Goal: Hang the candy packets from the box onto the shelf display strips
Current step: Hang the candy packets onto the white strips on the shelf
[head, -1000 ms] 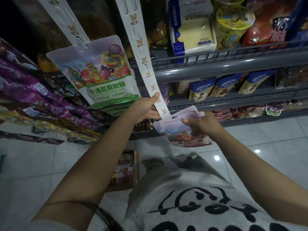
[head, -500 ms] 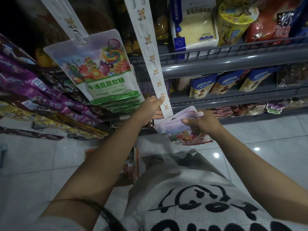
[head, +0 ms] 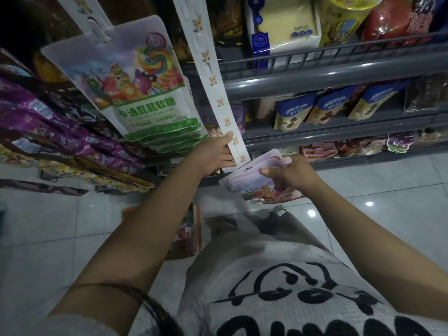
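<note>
Two white display strips hang in front of the shelves. The left strip (head: pixel 97 27) carries several candy packets (head: pixel 135 88) with lollipop art and green bands. The right strip (head: pixel 218 98) is bare, printed with small animal figures. My left hand (head: pixel 215 154) pinches the lower end of that bare strip, thumb on its front. My right hand (head: pixel 288 173) grips a small stack of the same candy packets (head: pixel 254 183) just below and right of the strip's end. The box (head: pixel 189 236) sits on the floor between my arms, partly hidden.
Grey shelves (head: pixel 339 69) hold blue snack bags (head: pixel 293 112) and boxed goods at the right. Purple packets (head: pixel 48 127) fill racks at the left. The floor (head: pixel 43 221) is glossy tile. My grey printed shirt (head: pixel 291 287) fills the lower frame.
The view has shifted slightly, and my left hand has slid a little along the bare strip's lower end. My right hand still holds the stack in nearly the same place.
</note>
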